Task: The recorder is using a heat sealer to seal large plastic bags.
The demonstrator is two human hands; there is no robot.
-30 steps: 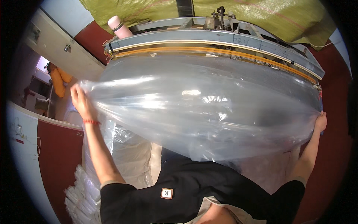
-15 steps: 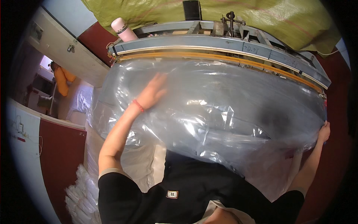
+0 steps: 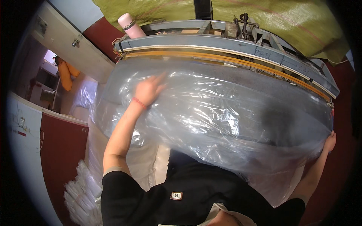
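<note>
A wide sheet of clear plastic film (image 3: pixel 249 98) lies wrinkled and glossy over a dark work surface, its near part draping toward my body. My left hand (image 3: pixel 148 91), with a red band at the wrist, is laid over the left part of the film, fingers stretched out and slightly blurred. At the far right, my right hand (image 3: pixel 330 141) is closed on the film's edge, at the corner of the work surface. Along the film's far side runs a grey metal bar (image 3: pixel 211 43) with orange strips (image 3: pixel 226 60) beneath it.
A pink bottle (image 3: pixel 132 27) stands behind the bar's left end. Metal framework with a clamp-like fitting (image 3: pixel 244 24) sits behind it, before a yellow-green woven sheet (image 3: pixel 279 22). Bunched clear plastic (image 3: pixel 81 192) lies at lower left. Beyond the open door (image 3: pixel 69 41) are orange-clad limbs (image 3: pixel 65 75).
My left hand has drawn a little back toward me over the film, and the wrinkles beside it have shifted. My right hand keeps its grip on the edge. The whole view has shifted slightly.
</note>
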